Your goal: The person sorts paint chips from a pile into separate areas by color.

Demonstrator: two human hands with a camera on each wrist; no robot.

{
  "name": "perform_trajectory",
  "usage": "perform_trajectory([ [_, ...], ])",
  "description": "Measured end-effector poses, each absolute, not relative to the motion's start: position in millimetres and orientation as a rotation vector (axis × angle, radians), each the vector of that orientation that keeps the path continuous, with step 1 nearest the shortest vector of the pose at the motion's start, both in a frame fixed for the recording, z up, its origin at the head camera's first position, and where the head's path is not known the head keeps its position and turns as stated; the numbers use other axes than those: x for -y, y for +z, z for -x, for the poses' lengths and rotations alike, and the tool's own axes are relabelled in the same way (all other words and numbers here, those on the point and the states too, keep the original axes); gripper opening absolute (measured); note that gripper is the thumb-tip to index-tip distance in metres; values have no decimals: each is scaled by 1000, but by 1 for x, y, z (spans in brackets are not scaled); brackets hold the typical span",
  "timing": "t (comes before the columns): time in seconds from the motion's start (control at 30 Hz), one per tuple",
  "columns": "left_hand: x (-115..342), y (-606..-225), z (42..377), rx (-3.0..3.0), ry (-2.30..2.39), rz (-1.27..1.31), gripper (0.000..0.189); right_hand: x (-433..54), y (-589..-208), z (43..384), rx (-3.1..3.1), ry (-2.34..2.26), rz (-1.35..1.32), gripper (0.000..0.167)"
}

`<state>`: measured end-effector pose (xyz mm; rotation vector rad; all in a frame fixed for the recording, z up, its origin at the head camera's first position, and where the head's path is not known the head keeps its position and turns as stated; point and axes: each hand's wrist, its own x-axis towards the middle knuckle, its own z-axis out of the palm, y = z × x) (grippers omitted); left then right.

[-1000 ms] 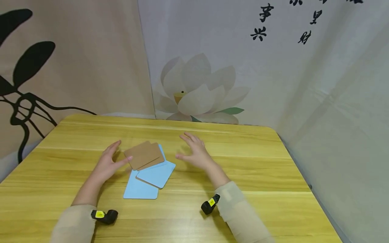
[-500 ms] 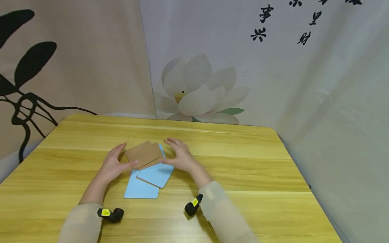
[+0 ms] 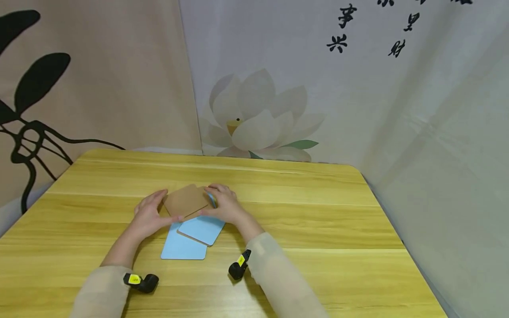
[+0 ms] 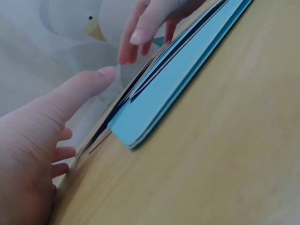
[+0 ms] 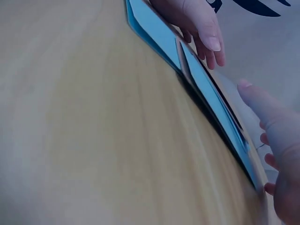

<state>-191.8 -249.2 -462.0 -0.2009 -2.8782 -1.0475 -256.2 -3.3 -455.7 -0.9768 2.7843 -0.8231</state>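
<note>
Several brown cards lie overlapped on top of light-blue cards on the wooden table. My left hand is at the left side of the pile, thumb and fingers spread apart. In the left wrist view its thumb stands above the card edges, with the other fingers low beside them. My right hand reaches over the right end of the brown cards, and its fingers hide that corner. Seen from the right wrist, the right thumb hovers over the pile with a gap below it. Neither hand visibly grips a card.
The yellow wooden table extends well to the right of the cards. Behind it hangs a pale curtain printed with a lotus and dark characters. Each sleeve carries a small black wrist camera.
My right hand has moved left, from apart on the right to over the right end of the cards. My left hand has shifted slightly right, closer to the pile. The cards have barely moved.
</note>
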Motion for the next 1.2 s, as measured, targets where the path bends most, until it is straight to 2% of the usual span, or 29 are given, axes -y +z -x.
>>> perform_trajectory([
  [0.37, 249, -462, 192, 2904, -993, 248, 113, 11, -462, 255, -2848, -661, 932, 79],
  [1.2, 250, -463, 191, 2896, -999, 269, 107, 15, -463, 253, -2878, -597, 887, 67],
])
